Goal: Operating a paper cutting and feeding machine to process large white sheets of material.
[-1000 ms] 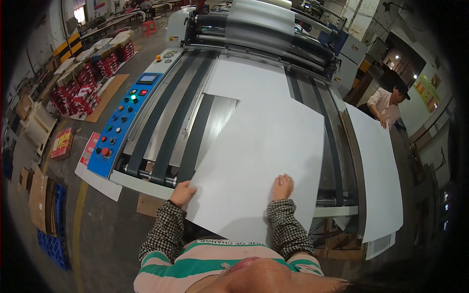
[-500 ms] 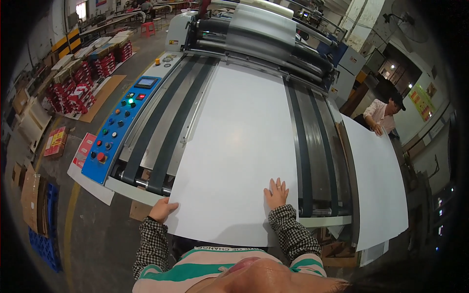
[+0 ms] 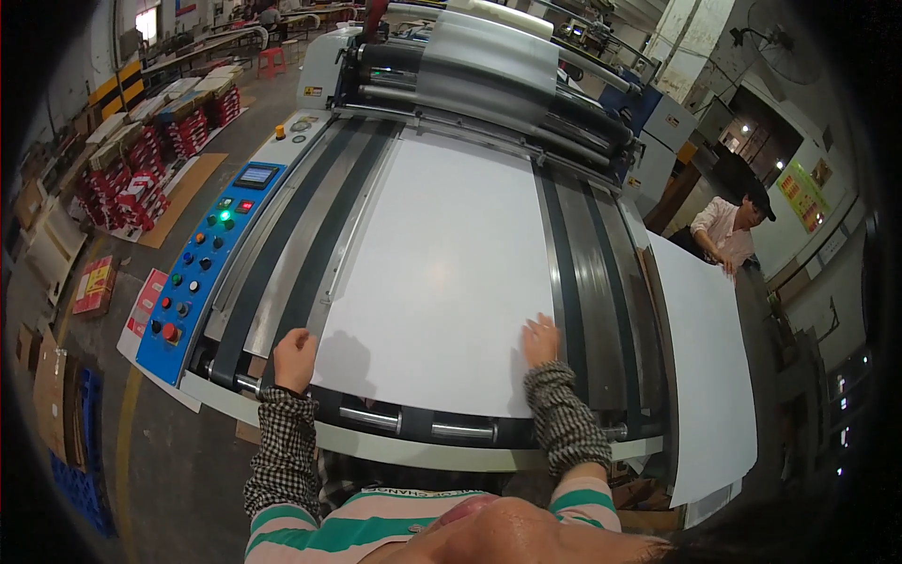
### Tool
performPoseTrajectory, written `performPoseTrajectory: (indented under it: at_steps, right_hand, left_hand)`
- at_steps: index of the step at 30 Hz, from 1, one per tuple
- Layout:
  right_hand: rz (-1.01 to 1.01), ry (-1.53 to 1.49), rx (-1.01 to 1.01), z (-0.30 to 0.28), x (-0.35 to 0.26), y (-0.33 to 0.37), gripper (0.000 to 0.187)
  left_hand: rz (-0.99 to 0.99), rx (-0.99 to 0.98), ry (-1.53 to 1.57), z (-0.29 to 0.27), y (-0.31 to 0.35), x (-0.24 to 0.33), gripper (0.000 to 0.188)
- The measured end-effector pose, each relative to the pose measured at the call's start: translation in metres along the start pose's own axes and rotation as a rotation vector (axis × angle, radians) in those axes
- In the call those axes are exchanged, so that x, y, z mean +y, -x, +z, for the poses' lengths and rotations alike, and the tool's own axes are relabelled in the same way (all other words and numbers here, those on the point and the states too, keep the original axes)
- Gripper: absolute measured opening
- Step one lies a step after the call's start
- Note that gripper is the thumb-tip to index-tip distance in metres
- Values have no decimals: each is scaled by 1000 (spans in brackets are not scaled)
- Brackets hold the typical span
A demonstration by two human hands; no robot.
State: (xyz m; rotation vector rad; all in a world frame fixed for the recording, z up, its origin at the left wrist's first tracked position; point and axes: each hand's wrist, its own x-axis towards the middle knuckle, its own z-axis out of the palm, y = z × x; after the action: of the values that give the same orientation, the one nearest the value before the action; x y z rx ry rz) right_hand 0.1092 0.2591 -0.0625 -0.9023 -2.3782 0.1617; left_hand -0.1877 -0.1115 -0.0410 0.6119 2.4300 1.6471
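A large white sheet (image 3: 442,273) lies flat on the machine's feed belts, its far end reaching the rollers. My left hand (image 3: 295,360) hovers just beyond the sheet's near left edge, fingers curled in, with nothing visible in them. Its shadow falls across the paper. At the sheet's right edge, my right hand (image 3: 540,340) rests with fingers stretched out, palm down on or close over the paper. Dark conveyor belts (image 3: 319,249) run along both sides of the sheet.
A blue control panel (image 3: 202,268) with buttons and a small screen flanks the belts on the left. Rollers with clear film (image 3: 489,66) span the far end. To the right, a co-worker (image 3: 728,230) has their hands at a stack of white sheets (image 3: 714,367).
The sheet has slid away from me toward the rollers, baring the near roller. My left hand has let go of its edge and risen; my right hand has moved slightly farther forward.
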Motion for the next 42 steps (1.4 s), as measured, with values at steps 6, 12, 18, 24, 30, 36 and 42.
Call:
performPoseTrajectory:
  at_steps: [6, 12, 18, 24, 30, 36, 42]
  right_hand:
    - [776, 956, 203, -197, 104, 83, 51]
    - [1277, 756, -362, -235, 126, 137, 33]
    - [722, 67, -134, -59, 58, 126, 22]
    - [309, -488, 61, 10, -142, 102, 24]
    - [379, -439, 163, -13, -104, 111, 23]
    - [549, 272, -95, -63, -94, 150, 36]
    - [419, 114, -421, -72, -96, 158, 52]
  left_hand:
    - [-122, 36, 25, -17, 22, 4, 25]
    - [-29, -177, 46, 30, 42, 5, 26]
    - [185, -930, 118, 121, 124, 88, 34]
    - [85, -947, -226, 111, 149, 53, 40]
    - [-367, -735, 390, 33, 117, 13, 31]
    - [-547, -445, 547, -28, 123, 15, 30]
    - [-639, -525, 526, -70, 154, 6, 33]
